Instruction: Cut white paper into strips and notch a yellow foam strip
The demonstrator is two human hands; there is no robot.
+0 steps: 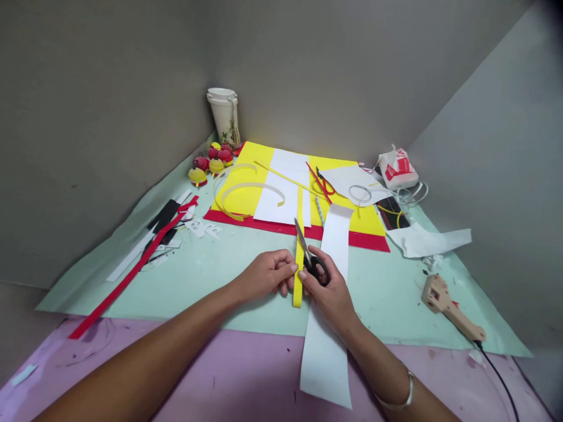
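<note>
A yellow corrugated paper strip (298,293) stands out upright between my two hands, its far part reaching over the coloured sheets. My left hand (275,272) pinches its left edge between thumb and fingers. On the other side, my right hand (328,290) has its fingers in the black handles of a pair of scissors (301,235), while its thumb touches the strip. The scissor blades point away from me, lying along the strip. Beneath my right hand runs a long white paper strip (328,363), curled at its far end.
Yellow, white and red sheets (229,202) lie ahead with curled strips on them. Red and yellow paper pieces (197,177) and a white tumbler (223,114) stand at the back left. Red strips (127,281) lie left; a glue gun (453,308) with a cord lies right.
</note>
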